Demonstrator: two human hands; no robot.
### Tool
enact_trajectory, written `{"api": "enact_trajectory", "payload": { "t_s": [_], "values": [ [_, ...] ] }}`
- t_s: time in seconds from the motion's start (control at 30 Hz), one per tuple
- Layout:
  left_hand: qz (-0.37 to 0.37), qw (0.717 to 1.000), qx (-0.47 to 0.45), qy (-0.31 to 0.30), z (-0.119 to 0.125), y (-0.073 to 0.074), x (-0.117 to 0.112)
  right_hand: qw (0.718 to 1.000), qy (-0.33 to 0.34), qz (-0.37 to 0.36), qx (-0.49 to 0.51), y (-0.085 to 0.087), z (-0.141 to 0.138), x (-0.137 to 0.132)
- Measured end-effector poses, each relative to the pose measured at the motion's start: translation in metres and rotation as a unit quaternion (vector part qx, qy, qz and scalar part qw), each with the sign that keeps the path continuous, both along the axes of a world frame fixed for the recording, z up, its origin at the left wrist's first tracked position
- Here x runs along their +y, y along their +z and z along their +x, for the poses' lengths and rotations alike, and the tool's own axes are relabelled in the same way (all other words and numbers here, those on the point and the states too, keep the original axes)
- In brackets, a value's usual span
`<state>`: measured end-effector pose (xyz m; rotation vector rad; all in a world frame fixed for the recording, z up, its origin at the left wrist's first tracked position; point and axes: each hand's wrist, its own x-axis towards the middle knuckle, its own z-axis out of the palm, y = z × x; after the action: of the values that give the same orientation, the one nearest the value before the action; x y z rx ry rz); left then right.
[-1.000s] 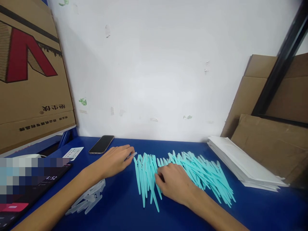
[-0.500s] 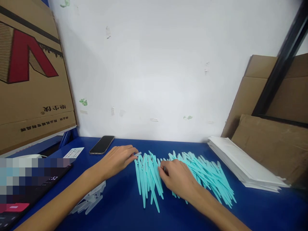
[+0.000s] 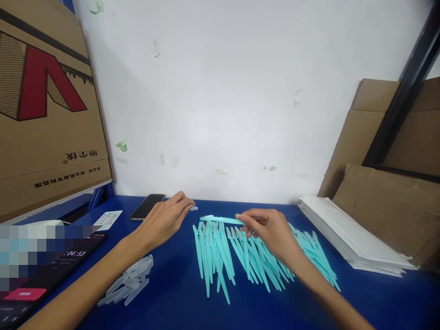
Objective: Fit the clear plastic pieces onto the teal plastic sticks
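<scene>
My right hand (image 3: 270,229) pinches the handle end of a turquoise eyebrow razor (image 3: 223,220), held level with its blade end toward the left. In my left hand (image 3: 168,215) a small clear plastic cap (image 3: 194,208) pokes out from the closed fingertips, a short gap away from the razor. Below them lies a fanned bunch of turquoise razors (image 3: 213,256). A second pile of razors (image 3: 261,266) spreads under and beyond my right hand, partly hidden by it. Loose clear caps (image 3: 132,282) sit in a heap beside my left forearm.
A smartphone (image 3: 147,207) lies near the wall, with a printed card (image 3: 108,220) beside it. At the lower left is a larger dark screen (image 3: 62,270). White sheets or envelopes (image 3: 357,238) are stacked at right before cardboard (image 3: 388,211). A big carton (image 3: 51,137) stands left.
My right hand has lifted from the pile and now holds a razor level. My left hand has risen slightly, still with a clear cap in its fingertips.
</scene>
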<state>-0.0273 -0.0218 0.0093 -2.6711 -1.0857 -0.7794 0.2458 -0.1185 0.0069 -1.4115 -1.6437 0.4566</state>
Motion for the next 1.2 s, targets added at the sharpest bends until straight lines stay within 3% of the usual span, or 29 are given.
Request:
{"api": "enact_trajectory", "payload": {
  "t_s": [0.2, 0.37, 0.63, 0.83, 1.2],
  "values": [
    [0.020, 0.999, -0.034, -0.030, 0.002, -0.001, 0.000, 0.997, 0.032, -0.031, 0.058, 0.000, 0.000, 0.003],
    [-0.010, 0.995, -0.077, -0.062, 0.002, -0.002, 0.002, 0.998, -0.003, -0.004, 0.064, 0.001, 0.001, 0.003],
    [-0.151, 0.967, -0.189, -0.077, 0.008, 0.005, -0.010, 0.998, -0.026, 0.030, 0.054, 0.002, 0.002, 0.002],
    [-0.213, 0.951, -0.212, -0.071, 0.013, 0.004, -0.014, 0.997, -0.017, 0.032, 0.075, 0.002, 0.001, 0.002],
    [-0.213, 0.950, -0.212, -0.080, 0.015, 0.003, -0.016, 0.993, -0.026, 0.060, 0.093, 0.004, 0.003, 0.002]
  ]
}}
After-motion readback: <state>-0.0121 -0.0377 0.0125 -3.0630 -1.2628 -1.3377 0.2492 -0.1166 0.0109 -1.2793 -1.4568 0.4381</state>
